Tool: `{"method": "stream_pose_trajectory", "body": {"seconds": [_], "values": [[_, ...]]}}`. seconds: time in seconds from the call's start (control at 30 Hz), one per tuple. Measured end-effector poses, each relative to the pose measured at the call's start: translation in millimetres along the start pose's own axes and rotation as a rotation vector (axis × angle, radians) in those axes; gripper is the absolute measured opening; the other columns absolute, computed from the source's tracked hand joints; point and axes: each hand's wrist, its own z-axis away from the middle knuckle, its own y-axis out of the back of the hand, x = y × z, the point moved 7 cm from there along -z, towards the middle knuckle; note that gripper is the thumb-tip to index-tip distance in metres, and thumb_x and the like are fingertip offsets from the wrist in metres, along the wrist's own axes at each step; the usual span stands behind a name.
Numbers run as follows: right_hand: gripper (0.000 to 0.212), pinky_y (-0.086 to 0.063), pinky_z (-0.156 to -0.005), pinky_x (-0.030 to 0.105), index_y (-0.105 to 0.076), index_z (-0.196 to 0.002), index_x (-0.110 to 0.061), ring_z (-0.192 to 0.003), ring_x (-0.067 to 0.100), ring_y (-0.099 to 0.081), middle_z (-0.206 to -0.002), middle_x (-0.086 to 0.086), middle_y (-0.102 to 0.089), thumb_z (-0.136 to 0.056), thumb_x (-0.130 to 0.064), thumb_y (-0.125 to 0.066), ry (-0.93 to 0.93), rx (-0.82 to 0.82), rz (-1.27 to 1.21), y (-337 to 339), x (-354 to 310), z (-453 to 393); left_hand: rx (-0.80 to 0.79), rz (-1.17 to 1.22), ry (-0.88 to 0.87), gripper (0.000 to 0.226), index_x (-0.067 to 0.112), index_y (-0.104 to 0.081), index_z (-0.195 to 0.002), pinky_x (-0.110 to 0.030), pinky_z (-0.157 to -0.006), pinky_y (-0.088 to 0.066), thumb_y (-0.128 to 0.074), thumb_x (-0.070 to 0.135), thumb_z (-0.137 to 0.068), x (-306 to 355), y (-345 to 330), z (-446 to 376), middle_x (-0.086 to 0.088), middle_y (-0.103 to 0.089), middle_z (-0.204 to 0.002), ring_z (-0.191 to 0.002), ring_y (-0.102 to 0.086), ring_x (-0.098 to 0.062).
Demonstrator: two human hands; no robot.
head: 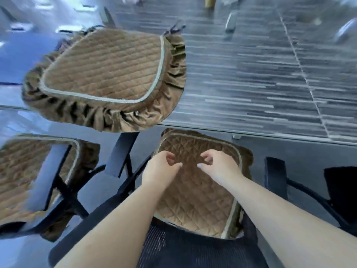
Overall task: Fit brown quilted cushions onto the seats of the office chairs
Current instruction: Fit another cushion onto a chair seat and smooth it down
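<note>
Cushion (195, 192) lies flat on the chair seat directly beneath both hands, left hand (160, 169) and right hand (218, 167) equally near, fingers (174, 165) loosely curled, gripping nothing (spare cushion (104, 74) on the glass surface (251, 74) beyond).

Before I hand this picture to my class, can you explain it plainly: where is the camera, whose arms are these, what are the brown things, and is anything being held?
There is one picture, taken by a wide-angle camera worn on a person's head, looking down; the edges bend because of the lens. The bare arms are that person's. The left hand and right hand hover with curled fingers over a brown quilted cushion lying on an office chair's seat; whether they pinch the fabric is unclear. Another cushion, with a ruffled skirt, lies on a glass table. A third cushion sits on a chair at the left. A chair on the right looks bare.
</note>
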Motion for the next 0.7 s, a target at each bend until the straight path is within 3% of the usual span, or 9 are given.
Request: {"method": "stream_pose_trajectory", "body": {"seconds": [0.1, 0.23, 0.37, 0.53, 0.7], "values": [[0.036, -0.044, -0.081, 0.027, -0.059, -0.118, -0.03, -0.109, 0.015, -0.059, -0.115, -0.008, -0.063, -0.085, -0.042, -0.063, 0.064, 0.038, -0.01, 39, -38, 14, 0.068, 0.039, -0.033, 0.041, 0.019, -0.06, -0.119, -0.034, -0.087, -0.051, -0.068, 0.038, -0.084, 27, 54, 19, 0.004, -0.068, -0.105, -0.1, -0.063, -0.016], [0.033, -0.044, -0.082, 0.028, -0.061, -0.117, -0.023, -0.11, 0.017, -0.059, -0.114, -0.004, -0.063, -0.086, -0.035, -0.064, 0.14, 0.106, -0.099, 81, -83, 25, 0.172, 0.097, -0.047, 0.035, 0.019, -0.062, -0.113, -0.03, -0.081, -0.05, -0.066, 0.04, -0.085, 41, 126, 38, 0.007, -0.063, -0.095, -0.093, -0.061, -0.014], [0.031, -0.047, -0.091, 0.035, -0.063, -0.112, -0.023, -0.107, 0.021, -0.06, -0.101, -0.005, -0.061, -0.082, -0.033, -0.067, 0.169, 0.156, -0.125, 106, -124, 22, 0.27, 0.155, -0.019, 0.021, 0.022, -0.063, -0.099, -0.029, -0.078, -0.049, -0.066, 0.037, -0.085, 38, 191, 47, 0.005, -0.066, -0.095, -0.097, -0.063, -0.017], [0.031, -0.038, -0.077, 0.025, -0.061, -0.114, -0.025, -0.108, 0.019, -0.059, -0.1, -0.007, -0.056, -0.084, -0.036, -0.065, 0.187, 0.147, -0.078, 112, -174, 5, 0.34, 0.203, 0.022, 0.033, 0.016, -0.066, -0.106, -0.035, -0.083, -0.053, -0.068, 0.038, -0.082, 11, 254, 33, 0.0, -0.07, -0.098, -0.096, -0.065, -0.02], [0.036, -0.043, -0.079, 0.026, -0.062, -0.115, -0.025, -0.104, 0.016, -0.06, -0.104, -0.005, -0.063, -0.082, -0.037, -0.068, 0.151, 0.127, -0.033, 84, -212, -36, 0.35, 0.25, 0.043, 0.025, 0.016, -0.066, -0.099, -0.034, -0.085, -0.052, -0.067, 0.035, -0.084, -28, 302, -17, 0.001, -0.069, -0.094, -0.094, -0.064, -0.019]]}}
